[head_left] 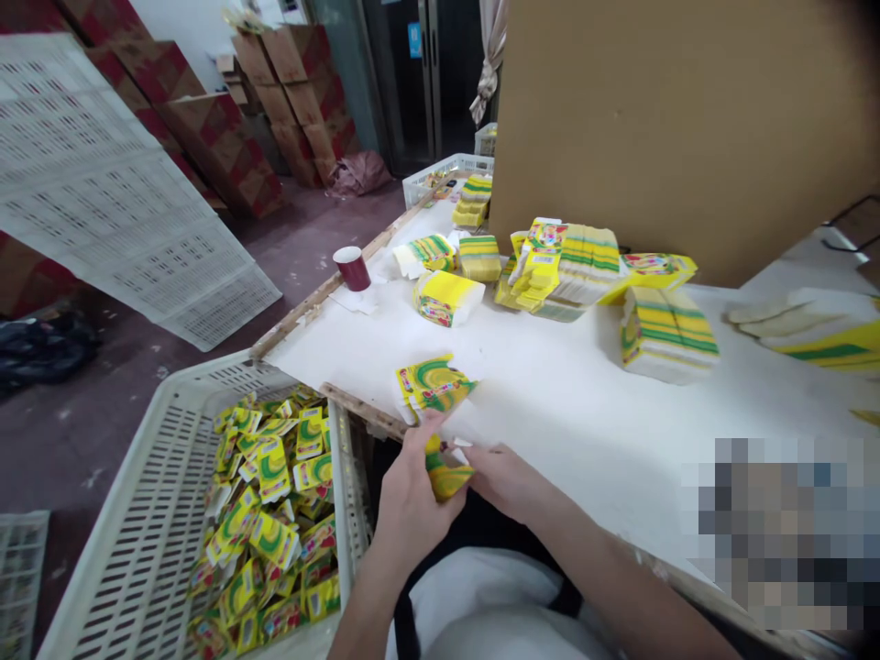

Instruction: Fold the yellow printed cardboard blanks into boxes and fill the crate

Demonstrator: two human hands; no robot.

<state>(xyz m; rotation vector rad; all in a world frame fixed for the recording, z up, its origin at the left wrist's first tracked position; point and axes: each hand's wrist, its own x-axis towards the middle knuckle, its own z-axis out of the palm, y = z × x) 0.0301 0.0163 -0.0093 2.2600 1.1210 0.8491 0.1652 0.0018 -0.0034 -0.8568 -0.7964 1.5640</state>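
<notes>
Close to my body, at the table's front edge, my left hand point(414, 495) is closed around a small yellow-and-green printed carton point(448, 478). From the other side my right hand point(500, 478) pinches a white flap at the end of that carton. Just beyond my hands, a few flat printed carton blanks point(434, 383) lie on the white table point(543, 403). To my left stands a white plastic crate point(148, 500) holding a heap of small folded yellow cartons point(271, 472).
Stacks of carton blanks point(584, 261) stand along a large cardboard panel point(660, 128). A dark red cup point(353, 269) sits near the table's left edge. Stacked white crates point(124, 183) lean at left; brown boxes point(295, 87) are piled behind. At right is a blurred-out area.
</notes>
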